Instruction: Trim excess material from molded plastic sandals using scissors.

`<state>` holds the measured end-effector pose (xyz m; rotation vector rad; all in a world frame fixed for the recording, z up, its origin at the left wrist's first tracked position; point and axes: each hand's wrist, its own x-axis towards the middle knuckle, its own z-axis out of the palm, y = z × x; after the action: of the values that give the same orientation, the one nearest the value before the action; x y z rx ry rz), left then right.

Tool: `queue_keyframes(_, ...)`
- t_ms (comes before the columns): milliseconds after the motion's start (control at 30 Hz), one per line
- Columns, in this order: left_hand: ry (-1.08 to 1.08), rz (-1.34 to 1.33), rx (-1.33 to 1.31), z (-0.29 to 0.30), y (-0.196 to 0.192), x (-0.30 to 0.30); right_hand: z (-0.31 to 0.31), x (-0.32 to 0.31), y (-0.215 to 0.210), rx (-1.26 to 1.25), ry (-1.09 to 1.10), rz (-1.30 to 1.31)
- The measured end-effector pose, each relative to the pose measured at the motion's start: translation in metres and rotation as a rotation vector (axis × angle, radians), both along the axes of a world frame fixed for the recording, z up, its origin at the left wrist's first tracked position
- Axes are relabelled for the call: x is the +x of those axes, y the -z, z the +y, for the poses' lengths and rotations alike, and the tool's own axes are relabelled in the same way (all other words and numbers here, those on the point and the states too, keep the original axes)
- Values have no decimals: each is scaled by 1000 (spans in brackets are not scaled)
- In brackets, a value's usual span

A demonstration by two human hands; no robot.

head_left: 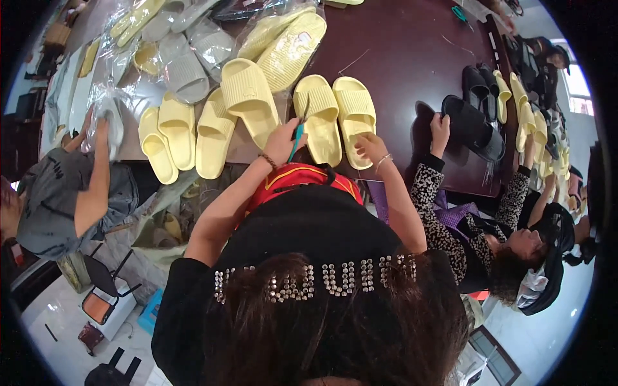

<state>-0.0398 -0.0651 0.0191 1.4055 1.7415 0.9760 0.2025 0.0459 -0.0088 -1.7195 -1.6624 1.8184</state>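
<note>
A pair of pale yellow slide slippers lies soles-down on the dark brown table (399, 58). My left hand (282, 140) grips a teal-handled cutting tool (297, 136), its tip against the left slipper (320, 119) of the pair. My right hand (371, 148) holds the near end of the right slipper (355, 110), fingers curled over its edge. A beaded bracelet sits on each wrist. My own head and black top fill the lower part of the picture.
More yellow slippers (212, 132) lie to the left, with bagged grey (187, 74) and yellow ones (290, 48) behind. A person in grey (77, 193) handles a bagged slipper at left. At right, a patterned-sleeved person holds a black slipper (473, 125).
</note>
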Motion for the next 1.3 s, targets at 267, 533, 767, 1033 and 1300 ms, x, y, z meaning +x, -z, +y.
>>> queue_keyframes(267,11,-1,-40,64,-19,16,41,-43,-27,428,-117,-256)
queue_keyframes(533,3,-214,-283,28,-41,7,9,-86,-34,340,64,-464)
queue_keyframes(767,-287,-318,189,9,-92,4,24,-58,-4,418,832,115)
queue_keyframes(1033,-268,-387,179,14,-63,-6,17,-55,-72,916,408,42)
queue_keyframes(1300,-228,-365,130,18,-61,3,28,-22,-46,412,681,0)
